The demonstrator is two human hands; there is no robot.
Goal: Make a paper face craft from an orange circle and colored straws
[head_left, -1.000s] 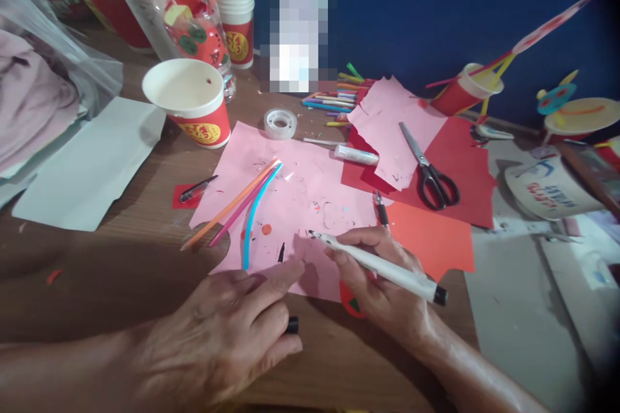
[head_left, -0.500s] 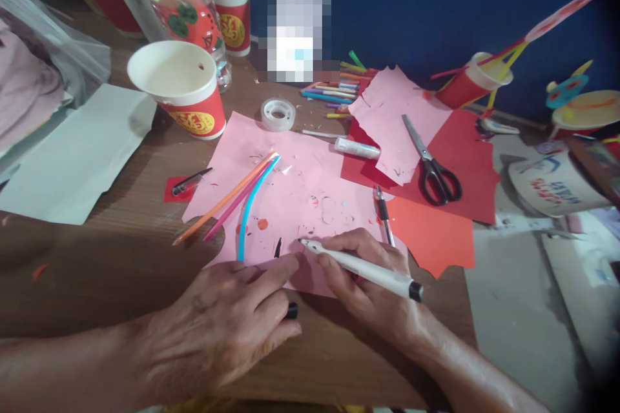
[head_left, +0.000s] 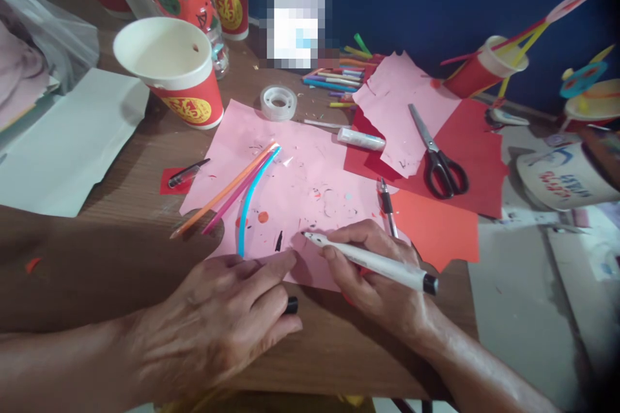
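My right hand point(head_left: 372, 271) grips a white marker point(head_left: 382, 262) with a black end, its dark tip over the lower part of a pink paper sheet point(head_left: 310, 155). A thick black stroke point(head_left: 278, 241) marks the sheet left of the tip. My left hand point(head_left: 242, 310) rests on the sheet's lower edge, fingers curled round a black marker cap point(head_left: 291, 305) that pokes out by the thumb. Just above that hand, a blue straw point(head_left: 248, 201) lies beside an orange straw point(head_left: 223, 190) and a magenta straw point(head_left: 232, 203).
A red-and-white paper cup point(head_left: 186, 100) stands at upper left. Clear tape point(head_left: 278, 103) and a glue stick point(head_left: 361, 139) lie at the sheet's far side. Black-handled scissors point(head_left: 440, 164) rest on red and pink paper. A pen point(head_left: 387, 206) is near my right hand.
The view has shifted slightly. The marker tip has moved a little away from my left fingertips, and its rear end has swung right. Both hands keep their hold.
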